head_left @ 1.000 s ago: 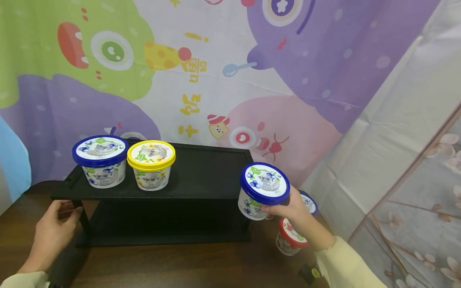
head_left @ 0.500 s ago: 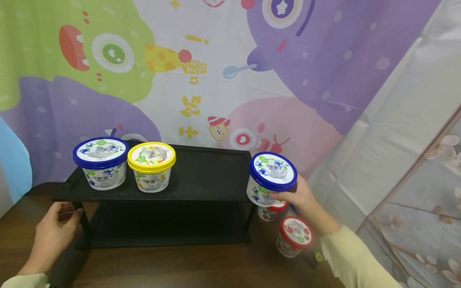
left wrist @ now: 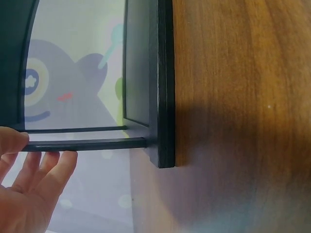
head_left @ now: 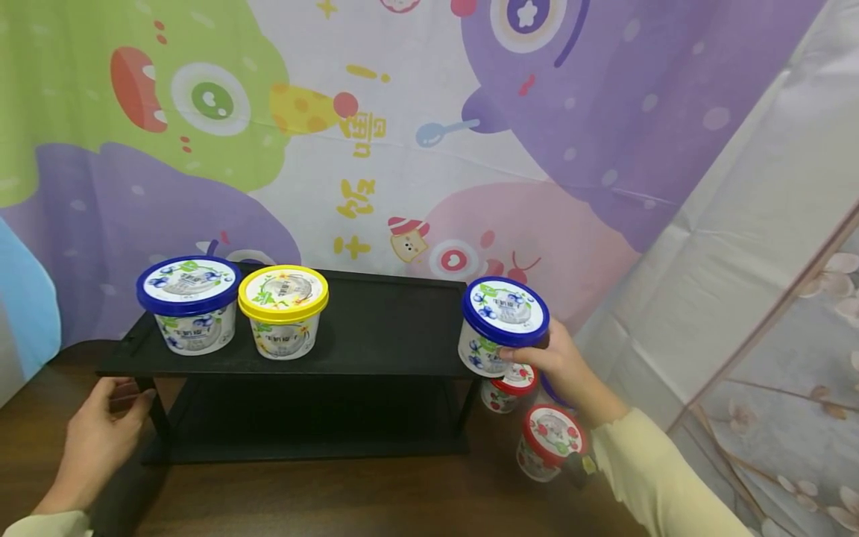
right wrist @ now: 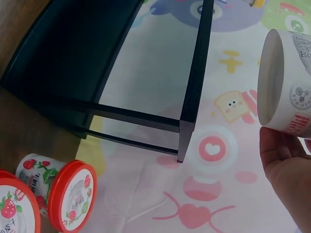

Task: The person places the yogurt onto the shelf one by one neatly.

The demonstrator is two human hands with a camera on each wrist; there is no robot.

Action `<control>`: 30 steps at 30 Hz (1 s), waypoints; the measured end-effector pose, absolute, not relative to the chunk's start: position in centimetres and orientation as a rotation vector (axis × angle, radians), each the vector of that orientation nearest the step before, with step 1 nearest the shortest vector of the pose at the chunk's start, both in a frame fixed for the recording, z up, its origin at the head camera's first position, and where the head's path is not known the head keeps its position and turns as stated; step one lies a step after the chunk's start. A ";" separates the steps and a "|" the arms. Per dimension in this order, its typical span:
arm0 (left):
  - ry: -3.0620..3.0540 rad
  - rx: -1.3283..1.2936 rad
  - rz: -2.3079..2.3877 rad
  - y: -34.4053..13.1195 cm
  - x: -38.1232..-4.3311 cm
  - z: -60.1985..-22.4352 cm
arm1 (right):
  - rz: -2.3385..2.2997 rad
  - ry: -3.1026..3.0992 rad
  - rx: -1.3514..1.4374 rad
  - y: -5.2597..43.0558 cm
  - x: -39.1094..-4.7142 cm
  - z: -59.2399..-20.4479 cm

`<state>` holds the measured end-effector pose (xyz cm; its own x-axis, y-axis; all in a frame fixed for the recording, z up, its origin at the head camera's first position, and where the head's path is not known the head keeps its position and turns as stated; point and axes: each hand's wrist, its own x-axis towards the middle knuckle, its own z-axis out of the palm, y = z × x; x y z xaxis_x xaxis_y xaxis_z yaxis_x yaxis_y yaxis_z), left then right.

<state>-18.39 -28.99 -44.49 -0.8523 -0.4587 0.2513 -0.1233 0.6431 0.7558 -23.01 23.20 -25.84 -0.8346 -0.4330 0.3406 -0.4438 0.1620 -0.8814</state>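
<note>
My right hand grips a paper tub with a blue lid and blueberry print, upright at the right end of the black two-tier shelf. In the right wrist view, the tub's pale base shows apart from the shelf frame. At the other end, my left hand holds the front left leg, thumb on one side and fingertips on the other. A second blue-lidded tub and a yellow-lidded tub stand side by side on the top tier, toward the left.
Two red-lidded strawberry tubs stand on the wooden table right of the shelf. Part of another blue lid shows behind my right wrist. A cartoon-print cloth hangs behind, and a pale curtain closes off the right.
My right hand has raised the blue-lidded tub and shifted it slightly right, then a touch back left, uncovering a red-lidded tub behind. My left hand stays on the shelf leg.
</note>
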 end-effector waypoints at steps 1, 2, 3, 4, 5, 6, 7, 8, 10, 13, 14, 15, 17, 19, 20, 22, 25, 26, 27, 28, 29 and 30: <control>-2.442 0.457 -1.064 -29.5 -18.8 -45.2 | 1.809 -2.397 0.890 23.2 -23.0 -25.8; -2.439 0.459 -1.076 -29.9 -19.2 -45.7 | 1.800 -2.405 0.881 23.2 -23.1 -25.8; -2.440 0.459 -1.062 -30.4 -19.6 -46.5 | 1.787 -2.414 0.872 23.3 -23.1 -25.8; -2.439 0.456 -1.040 -30.8 -19.9 -47.1 | 1.766 -2.427 0.861 23.3 -23.1 -25.8; -2.436 0.456 -1.044 -31.1 -20.1 -47.5 | 1.746 -2.441 0.852 23.3 -23.1 -25.8; -2.431 0.449 -1.058 -31.2 -20.2 -47.7 | 1.729 -2.454 0.839 23.3 -23.2 -25.8; -2.428 0.450 -1.063 -31.2 -20.1 -47.6 | 1.720 -2.464 0.829 23.3 -23.2 -25.8; -2.428 0.465 -1.056 -30.9 -20.0 -47.3 | 1.711 -2.472 0.819 23.3 -23.3 -25.8; -2.425 0.469 -1.069 -30.1 -19.3 -46.2 | 1.698 -2.487 0.800 23.3 -23.5 -25.8; -2.437 0.476 -1.071 -29.5 -18.8 -45.2 | 1.691 -2.497 0.785 23.3 -23.7 -25.9; -2.436 0.471 -1.081 -29.8 -19.0 -45.7 | 1.683 -2.503 0.783 23.3 -23.8 -26.0; -2.434 0.458 -1.097 -30.3 -19.4 -46.4 | 1.678 -2.509 0.783 23.3 -23.9 -26.0; -2.444 0.455 -1.085 -30.7 -19.8 -47.1 | 1.671 -2.516 0.784 23.2 -24.1 -26.0; -2.441 0.449 -1.082 -30.5 -19.5 -46.9 | 1.676 -2.524 0.782 23.0 -24.2 -26.0; -2.440 0.450 -1.105 -29.9 -19.1 -46.0 | 1.675 -2.532 0.773 22.9 -24.2 -26.0; -2.439 0.447 -1.113 -28.4 -17.8 -43.8 | 1.676 -2.537 0.756 22.7 -24.2 -26.0; -2.436 0.441 -1.115 -27.7 -17.1 -42.7 | 1.674 -2.539 0.742 22.4 -24.3 -25.9; -2.436 0.440 -1.113 -27.7 -17.1 -42.7 | 1.675 -2.537 0.747 22.4 -24.3 -25.9; -2.436 0.438 -1.115 -27.8 -17.2 -42.9 | 1.675 -2.536 0.750 22.3 -24.4 -25.9; -2.438 0.440 -1.119 -28.0 -17.3 -43.0 | 1.676 -2.534 0.755 22.3 -24.4 -25.9; -2.437 0.440 -1.121 -28.1 -17.4 -43.2 | 1.679 -2.530 0.760 22.2 -24.5 -25.8; -2.441 0.450 -1.091 -28.4 -17.7 -43.5 | 1.681 -2.531 0.760 22.2 -24.5 -25.8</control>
